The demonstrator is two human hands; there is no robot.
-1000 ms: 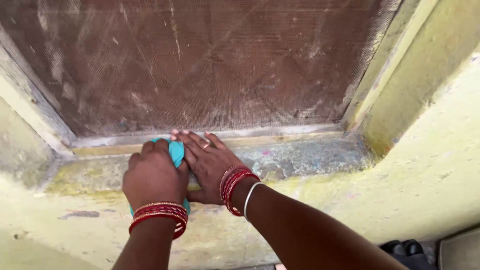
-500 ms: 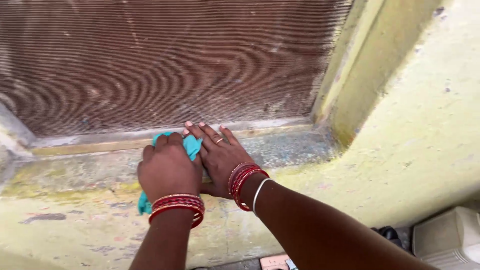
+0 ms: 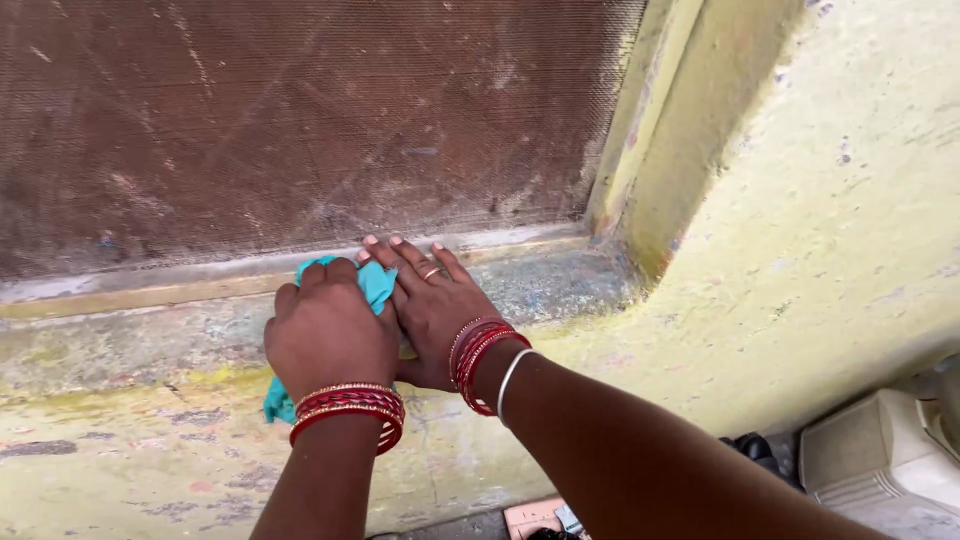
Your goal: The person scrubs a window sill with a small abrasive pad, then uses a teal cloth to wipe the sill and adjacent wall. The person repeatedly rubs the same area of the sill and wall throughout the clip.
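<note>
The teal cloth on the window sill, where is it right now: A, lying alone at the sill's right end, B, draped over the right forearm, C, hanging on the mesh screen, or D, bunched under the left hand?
D: the teal cloth pokes out from beneath the left hand on the sill.

No packages, labels, signs or screens visible.

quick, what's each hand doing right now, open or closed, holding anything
Left hand: closed on the teal cloth, pressing it on the sill.
Right hand: open, flat, fingers spread over the cloth's edge.
</note>
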